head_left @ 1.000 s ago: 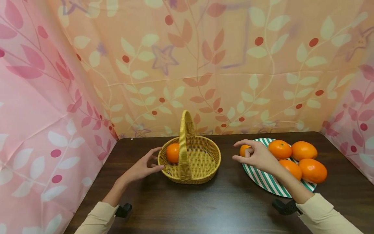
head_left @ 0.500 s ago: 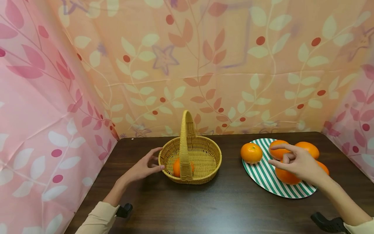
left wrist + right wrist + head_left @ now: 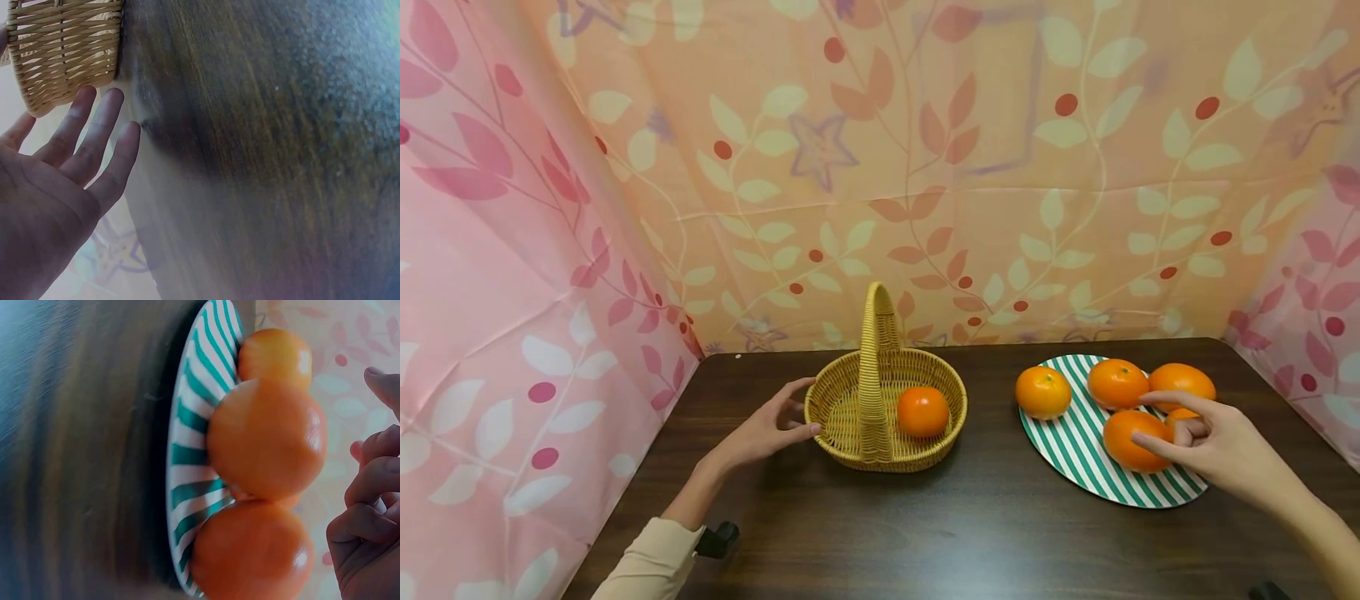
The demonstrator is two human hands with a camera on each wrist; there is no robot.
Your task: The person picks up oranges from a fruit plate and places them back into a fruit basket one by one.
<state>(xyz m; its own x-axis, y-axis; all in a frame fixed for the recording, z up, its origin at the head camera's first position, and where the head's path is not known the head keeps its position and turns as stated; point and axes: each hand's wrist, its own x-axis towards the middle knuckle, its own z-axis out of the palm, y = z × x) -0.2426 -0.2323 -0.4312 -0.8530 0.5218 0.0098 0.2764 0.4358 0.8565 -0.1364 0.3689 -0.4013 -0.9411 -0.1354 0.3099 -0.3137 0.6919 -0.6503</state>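
My left hand is at the left side of a yellow wicker basket, its thumb and index fingertip right at the rim. In the left wrist view, the other fingers of this hand are loosely extended beside the basket wall. One orange lies inside, right of the arched handle. My right hand hovers over the right part of a green-and-white striped plate, thumb and index finger spread, other fingers bent, holding nothing. Nearest it is the front orange; another is partly hidden behind the fingers.
More oranges sit on the plate: one at its left edge, one at the back and one at the back right. The dark wooden table ends at a patterned cloth backdrop.
The orange in the basket has rolled from the left end to the right of the handle. My right hand has moved right, from the left orange to the right-hand ones. The left hand has stayed.
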